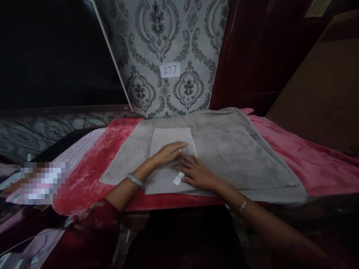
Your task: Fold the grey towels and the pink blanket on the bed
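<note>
Evidently the red cover [84, 179] was soft and loose, so an uneven push could have rucked it up and skewed everything above. On it, the wide grey cloth [230, 157] reached close to the near edge, where its own weight might have dragged it down. The folded pale cloth [161, 181] sat on its left part; pressing harder on one side could have shifted its layers. My right hand [198, 172] lay with fingers spread across its right edge, my left hand [169, 152] flat, fingers nearly together. The white tag [178, 178] might have snagged a fingertip.
</note>
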`<state>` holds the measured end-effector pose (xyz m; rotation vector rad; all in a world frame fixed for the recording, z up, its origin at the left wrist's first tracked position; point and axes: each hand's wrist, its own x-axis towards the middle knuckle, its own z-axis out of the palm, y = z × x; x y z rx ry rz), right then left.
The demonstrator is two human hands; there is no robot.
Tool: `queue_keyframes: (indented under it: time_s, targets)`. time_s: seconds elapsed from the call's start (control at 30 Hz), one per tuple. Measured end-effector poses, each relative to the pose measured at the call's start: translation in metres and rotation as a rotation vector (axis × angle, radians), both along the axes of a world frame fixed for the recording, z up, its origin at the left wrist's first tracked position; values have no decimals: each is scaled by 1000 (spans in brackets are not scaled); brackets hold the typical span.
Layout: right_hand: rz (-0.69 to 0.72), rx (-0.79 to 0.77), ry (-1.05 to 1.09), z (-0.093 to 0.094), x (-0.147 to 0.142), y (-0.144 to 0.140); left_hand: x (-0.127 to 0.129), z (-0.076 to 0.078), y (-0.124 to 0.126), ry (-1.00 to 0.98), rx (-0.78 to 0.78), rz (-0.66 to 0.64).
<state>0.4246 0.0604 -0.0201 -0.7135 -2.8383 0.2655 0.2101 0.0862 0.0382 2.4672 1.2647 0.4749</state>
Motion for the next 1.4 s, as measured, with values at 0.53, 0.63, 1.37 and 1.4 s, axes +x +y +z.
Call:
queue_keyframes:
  time_s: [0.53, 0.63, 1.37, 1.4]
  targets:
    - [0, -215, 70, -3, 0, -13, 12, -34, 155, 398, -43, 16]
    - [2, -245, 69, -1, 1, -13, 8, -38, 175, 378, -47, -14]
    - [-16, -202, 15, 1, 0, -13, 14, -38, 189, 405, 202, 60]
    - [-16, -184, 18, -1, 0, -13, 15, -33, 183, 419, 218, 78]
